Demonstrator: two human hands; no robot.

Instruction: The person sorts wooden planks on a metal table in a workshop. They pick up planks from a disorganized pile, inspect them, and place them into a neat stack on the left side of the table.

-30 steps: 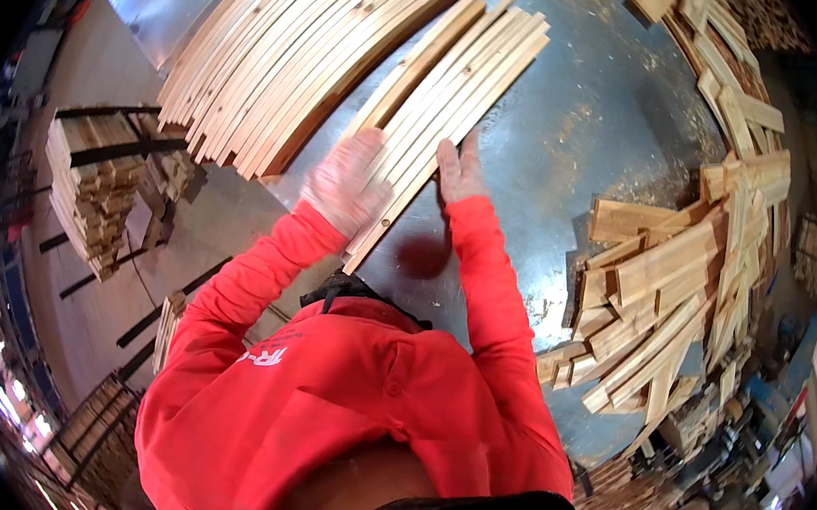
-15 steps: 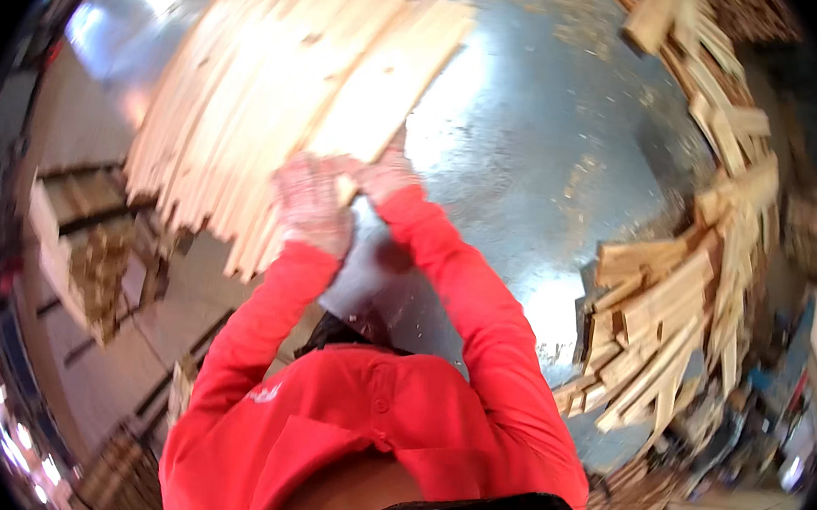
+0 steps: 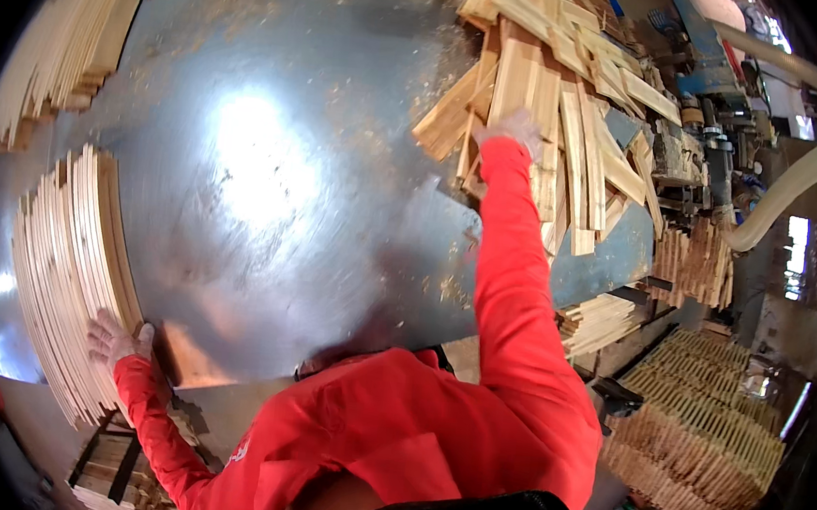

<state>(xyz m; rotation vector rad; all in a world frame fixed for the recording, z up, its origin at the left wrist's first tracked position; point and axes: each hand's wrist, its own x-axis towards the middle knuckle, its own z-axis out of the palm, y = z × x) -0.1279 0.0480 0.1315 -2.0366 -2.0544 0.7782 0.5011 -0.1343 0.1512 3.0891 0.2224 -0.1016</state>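
My left hand (image 3: 115, 338) lies with fingers spread on the near end of a row of narrow wooden strips (image 3: 75, 255), packed side by side at the table's left edge. My right arm stretches far forward to a loose heap of boards. There my right hand (image 3: 514, 131) touches the near end of a wide pale board (image 3: 517, 68). Its fingers are blurred, so whether they close round the board cannot be made out. Other boards (image 3: 577, 158) lie crisscrossed to the right of that hand.
The grey metal table (image 3: 341, 133) has scattered shavings. More strips (image 3: 88, 28) lie at the far left. Machinery (image 3: 717, 117) with a thick pale hose (image 3: 793, 192) stands at the right. Stacked wood (image 3: 695, 426) sits low on the right, and short pieces (image 3: 601, 325) lie by the table edge.
My view has swung toward the right. Both hands were together at the strips; now they are wide apart, the left still on strips and the right out at the board heap.
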